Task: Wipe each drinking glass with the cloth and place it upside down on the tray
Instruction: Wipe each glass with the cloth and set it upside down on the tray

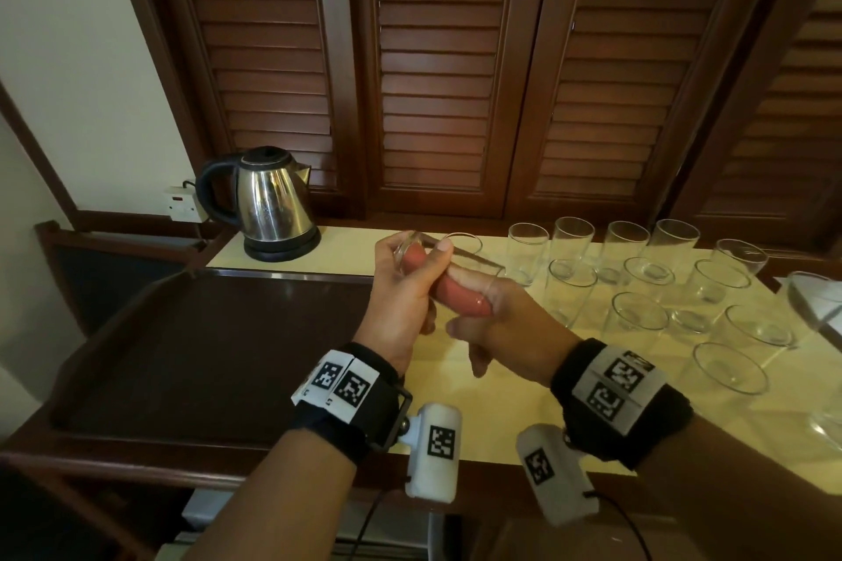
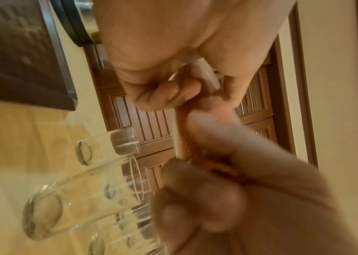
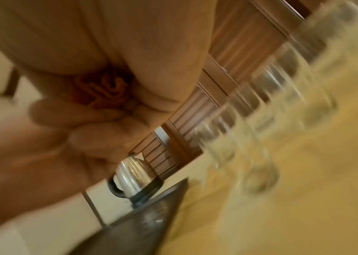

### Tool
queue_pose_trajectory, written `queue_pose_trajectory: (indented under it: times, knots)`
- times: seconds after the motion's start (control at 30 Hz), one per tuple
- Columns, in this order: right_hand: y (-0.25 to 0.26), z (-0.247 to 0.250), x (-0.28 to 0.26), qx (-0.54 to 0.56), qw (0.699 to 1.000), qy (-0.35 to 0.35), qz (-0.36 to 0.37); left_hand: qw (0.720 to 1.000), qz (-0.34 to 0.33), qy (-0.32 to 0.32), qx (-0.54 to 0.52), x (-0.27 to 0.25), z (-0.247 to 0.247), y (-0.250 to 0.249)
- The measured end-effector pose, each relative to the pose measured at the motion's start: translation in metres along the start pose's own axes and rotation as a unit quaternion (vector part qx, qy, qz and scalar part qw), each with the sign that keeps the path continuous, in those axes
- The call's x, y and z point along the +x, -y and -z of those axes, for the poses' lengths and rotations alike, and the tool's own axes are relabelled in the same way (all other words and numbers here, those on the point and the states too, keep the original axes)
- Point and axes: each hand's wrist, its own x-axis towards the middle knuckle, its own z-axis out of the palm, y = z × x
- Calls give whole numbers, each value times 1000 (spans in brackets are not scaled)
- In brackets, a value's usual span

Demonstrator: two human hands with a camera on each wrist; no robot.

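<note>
My left hand [image 1: 421, 255] grips a clear drinking glass [image 1: 476, 261] round its base and holds it on its side above the table, just right of the tray. My right hand [image 1: 483, 314] holds a pink cloth [image 1: 460, 294] bunched and pushed in through the glass's mouth. In the left wrist view the thick glass base [image 2: 208, 75] sits between my fingers with the cloth [image 2: 197, 146] beyond it. The right wrist view shows the crumpled cloth [image 3: 105, 91] in my right palm. The dark brown tray [image 1: 205, 333] lies at the left with nothing on it.
Several upright glasses [image 1: 638, 319] stand in rows on the yellow table top at the right. A steel kettle [image 1: 273, 205] stands behind the tray. Part of a large glass bowl [image 1: 815, 310] shows at the right edge. Louvred wooden doors close off the back.
</note>
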Motion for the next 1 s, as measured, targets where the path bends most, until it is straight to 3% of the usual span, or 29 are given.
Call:
queue_pose_trajectory:
  times: [0.07, 0.1, 0.13, 0.23, 0.3, 0.33, 0.43, 0.47, 0.57, 0.63, 0.67, 0.77, 0.8, 0.9, 1.0]
  knots:
    - [0, -6, 1, -225, 972, -38, 56, 999, 37, -13, 16, 3, 2, -5]
    - [-2, -8, 1, -287, 953, -33, 92, 999, 42, -15, 13, 5, 3, -6]
    - [-3, -10, 1, -290, 951, -26, 105, 999, 34, -16, 6, 5, 3, -6]
    - [4, -11, 4, -81, 996, 0, 46, 1000, -9, -12, -18, 1, 2, -5]
    - [3, -8, 4, -10, 999, 19, 30, 1000, -16, -4, -6, 0, 3, -4]
    - [2, -5, 2, -24, 999, 2, 36, 1000, -3, -3, 12, 0, 5, -5]
    - [-1, -14, 1, -265, 958, -39, 103, 999, 34, -13, 36, -1, 7, -10]
    - [-4, -17, 0, -271, 955, -36, 112, 999, 30, -14, 29, 0, 6, -10]
    - [-1, -18, 4, -79, 995, -4, 52, 1000, -3, -17, -9, -3, 3, -7]
    - [-1, -13, 2, 10, 999, 12, 28, 1000, -14, -4, -11, -4, 4, -3]
    - [-1, -11, 0, -1, 999, 7, 38, 1000, -6, 0, -1, -4, 6, -3]
    - [0, -14, 1, -191, 979, -35, 63, 999, 34, -20, 9, -3, 6, -5]
    - [-2, -16, 0, -210, 975, -19, 70, 999, 36, -24, 4, -3, 6, -4]
    - [7, -16, 2, -75, 997, 4, 11, 999, 5, -30, -26, -5, 3, 2]
    - [7, -8, -3, 71, 996, 33, -41, 999, -12, -21, -40, -7, 2, 4]
